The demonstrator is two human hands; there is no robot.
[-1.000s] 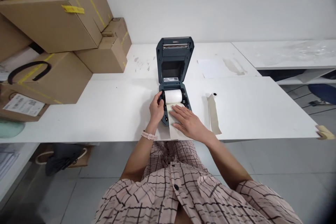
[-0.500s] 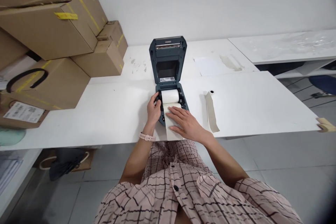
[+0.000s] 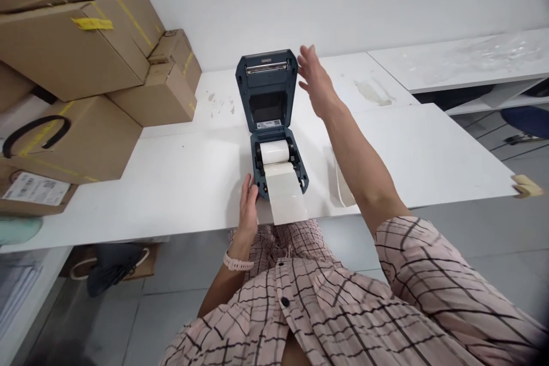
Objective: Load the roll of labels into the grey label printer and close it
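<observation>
A dark blue-grey label printer [image 3: 258,180] stands on the white table with its lid [image 3: 266,84] raised. Inside lies a white label roll [image 3: 275,152]; its strip [image 3: 286,194] runs forward over the printer's front to the table edge. My left hand [image 3: 247,203] rests against the left front side of the printer, fingers extended and holding nothing. Beside the upper right edge of the raised lid is my right hand [image 3: 316,83], empty, its fingers apart. Whether it touches the lid I cannot tell. My right forearm covers part of a loose paper strip [image 3: 344,191] on the table.
Cardboard boxes [image 3: 64,48] are stacked at the left, one with a black curved handle [image 3: 36,131]. A white wall [image 3: 343,0] rises behind the table [image 3: 193,183]. Clear plastic [image 3: 484,57] lies on the right-hand surface. Under the table at left hangs a dark bag [image 3: 111,266].
My right hand has left the label strip and moved up beside the raised lid. My left hand has slid from the roll down to the printer's left front side. The view has shifted slightly.
</observation>
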